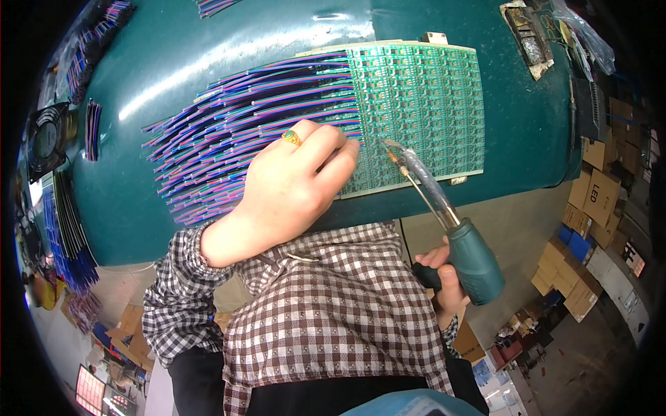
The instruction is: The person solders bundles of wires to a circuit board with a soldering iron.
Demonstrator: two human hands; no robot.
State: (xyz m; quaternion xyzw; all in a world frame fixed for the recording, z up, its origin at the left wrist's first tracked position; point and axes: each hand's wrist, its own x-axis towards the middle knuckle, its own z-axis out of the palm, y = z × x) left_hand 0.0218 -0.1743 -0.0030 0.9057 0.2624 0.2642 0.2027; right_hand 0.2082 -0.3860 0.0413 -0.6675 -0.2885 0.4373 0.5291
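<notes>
A green circuit board panel, divided into many small rows, lies on the green table mat. Bundles of blue, pink and black wires fan out from its left side. Over the wires rests my left hand, a ring on one finger. Its fingers are curled together at the wire ends near the board, and whatever they pinch is hidden. My right hand grips a soldering gun with a green body and a black handle. The gun's metal tube and thin feed rod slant up-left, and the tip is over the board, close to my left fingertips.
The green mat spreads around the board. A worn, stained block lies at the far right. More wire bundles and a black fan are on the left. Cardboard boxes are stacked beyond the table's right edge.
</notes>
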